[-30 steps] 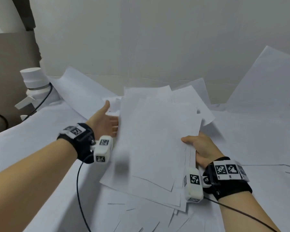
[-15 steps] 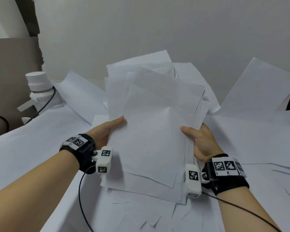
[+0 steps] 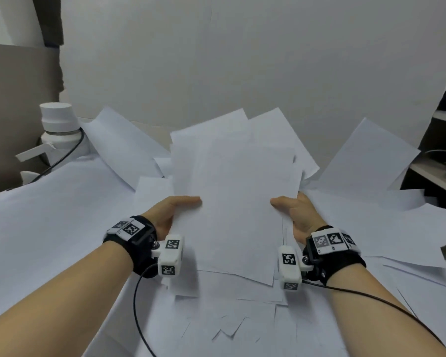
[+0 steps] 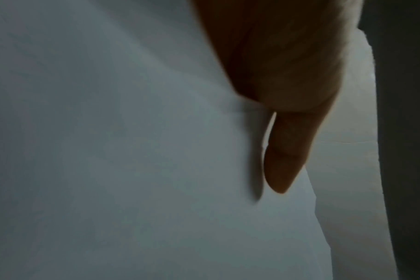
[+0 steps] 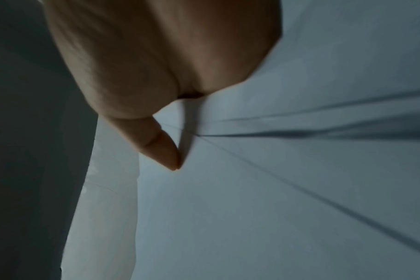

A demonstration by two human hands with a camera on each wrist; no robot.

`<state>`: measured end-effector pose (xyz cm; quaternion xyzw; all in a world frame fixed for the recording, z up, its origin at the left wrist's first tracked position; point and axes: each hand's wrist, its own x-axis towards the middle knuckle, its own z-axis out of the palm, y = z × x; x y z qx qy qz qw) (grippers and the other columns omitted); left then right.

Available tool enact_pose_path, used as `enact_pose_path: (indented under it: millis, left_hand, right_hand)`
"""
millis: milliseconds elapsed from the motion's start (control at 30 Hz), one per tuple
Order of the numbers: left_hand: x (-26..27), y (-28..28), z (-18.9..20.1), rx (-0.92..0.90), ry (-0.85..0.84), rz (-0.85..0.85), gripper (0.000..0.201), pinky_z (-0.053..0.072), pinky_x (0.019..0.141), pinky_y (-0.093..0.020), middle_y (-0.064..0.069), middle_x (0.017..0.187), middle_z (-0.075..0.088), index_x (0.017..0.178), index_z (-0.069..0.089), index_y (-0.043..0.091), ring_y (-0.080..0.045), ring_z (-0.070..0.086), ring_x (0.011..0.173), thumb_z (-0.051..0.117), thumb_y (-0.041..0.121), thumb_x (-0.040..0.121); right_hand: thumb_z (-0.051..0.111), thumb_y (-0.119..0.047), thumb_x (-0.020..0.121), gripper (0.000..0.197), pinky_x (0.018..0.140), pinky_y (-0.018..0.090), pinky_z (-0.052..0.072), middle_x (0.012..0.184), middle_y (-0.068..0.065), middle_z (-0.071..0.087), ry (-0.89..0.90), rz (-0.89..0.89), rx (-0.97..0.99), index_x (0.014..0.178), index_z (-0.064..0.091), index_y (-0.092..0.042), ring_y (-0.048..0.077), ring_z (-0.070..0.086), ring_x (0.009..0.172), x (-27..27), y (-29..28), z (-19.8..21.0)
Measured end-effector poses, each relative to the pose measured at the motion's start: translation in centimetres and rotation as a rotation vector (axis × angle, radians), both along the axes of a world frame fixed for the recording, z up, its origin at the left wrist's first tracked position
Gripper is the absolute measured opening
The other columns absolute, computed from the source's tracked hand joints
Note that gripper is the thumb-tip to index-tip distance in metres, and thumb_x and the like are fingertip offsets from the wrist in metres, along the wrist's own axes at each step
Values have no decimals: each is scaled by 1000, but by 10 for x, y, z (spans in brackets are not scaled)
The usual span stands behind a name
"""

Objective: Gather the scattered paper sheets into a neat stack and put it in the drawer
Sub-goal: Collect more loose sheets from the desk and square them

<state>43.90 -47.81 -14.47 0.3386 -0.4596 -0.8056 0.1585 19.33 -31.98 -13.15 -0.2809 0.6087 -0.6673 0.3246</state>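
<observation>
An uneven bundle of white paper sheets [image 3: 237,202] stands tilted up off the table, its sheets fanned at the top. My left hand [image 3: 170,212] grips its left edge, thumb on the front face and fingers hidden behind. My right hand [image 3: 296,212] grips the right edge the same way. In the left wrist view one finger [image 4: 285,151] lies along the paper [image 4: 132,151]. The right wrist view shows a fingertip [image 5: 161,144] against overlapping sheets [image 5: 276,189]. No drawer is in view.
Loose sheets lean on the wall at back left [image 3: 124,148] and back right [image 3: 366,161], and more lie under the bundle [image 3: 229,325]. A white cylindrical device [image 3: 58,127] with a black cable stands at far left. A dark shelf [image 3: 440,176] is at right.
My left hand moved in from the left and took the bundle's left edge. Both hands raised the sheets off the table and tilted them upright, and the sheets now overlap more closely.
</observation>
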Motion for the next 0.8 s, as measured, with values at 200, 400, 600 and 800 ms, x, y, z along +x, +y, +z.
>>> enact_pose_path:
  millis: [200,400,600,800]
  left_hand:
    - [2,-1,-5,62,35,0,33,61,67,-40,-17,93,73,111,70,4,-34,73,76,73,24,84]
    - [-4,-1,-19,-95,17,-15,33,59,80,-49,-23,113,72,125,63,0,-39,73,97,64,3,93]
    - [-3,-10,-35,-309,-63,-37,31,57,79,-42,-16,102,76,123,61,1,-30,73,89,64,-2,93]
    - [0,-14,-35,-328,-128,-80,28,57,76,-37,-14,99,76,120,63,0,-28,73,87,65,-3,92]
  right_hand:
    - [61,7,87,28,94,53,52,108,18,73,33,-8,15,112,68,-4,40,67,105,-2,-4,5]
    - [62,4,87,18,84,45,56,95,17,72,53,99,49,104,67,-1,37,68,90,-7,-3,22]
    - [69,-25,91,39,86,48,56,117,13,71,-179,-58,-7,125,61,-8,33,70,103,-39,-10,30]
    - [61,-11,88,16,65,36,53,70,10,58,382,-322,233,73,66,-8,23,56,66,-56,-20,42]
